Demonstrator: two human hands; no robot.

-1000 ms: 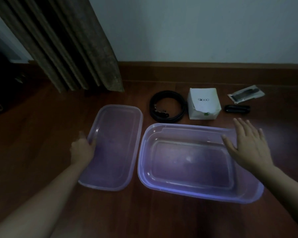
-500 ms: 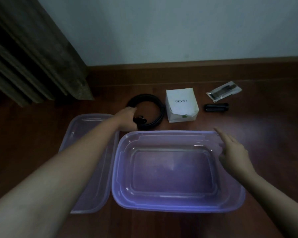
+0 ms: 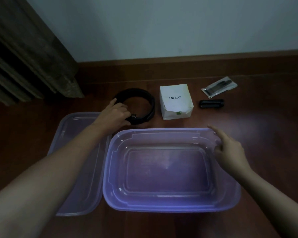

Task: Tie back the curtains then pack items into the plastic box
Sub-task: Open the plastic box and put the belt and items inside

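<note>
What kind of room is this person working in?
Likely a room in a home, perhaps a bedroom: a dark wooden floor, a heavy curtain hanging to it, and personal things such as the coiled belt the left hand grips.

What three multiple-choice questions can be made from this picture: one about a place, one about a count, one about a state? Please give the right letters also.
1. Where does the lid lie relative to the plastic box?
A. On top of it
B. On the floor at its left
C. Leaning on the wall

2. How many loose items lie between the plastic box and the wall?
A. Two
B. Four
C. Six

3. What is the state of the plastic box?
A. Open and empty
B. Closed
C. Open with a belt inside

Answers:
1 B: the lid lies flat on the floor beside the box's left side.
2 B: coiled black belt, white carton, clear packet, small black object.
3 A: its bare bottom shows, and the left hand grips the belt on the floor.
</note>
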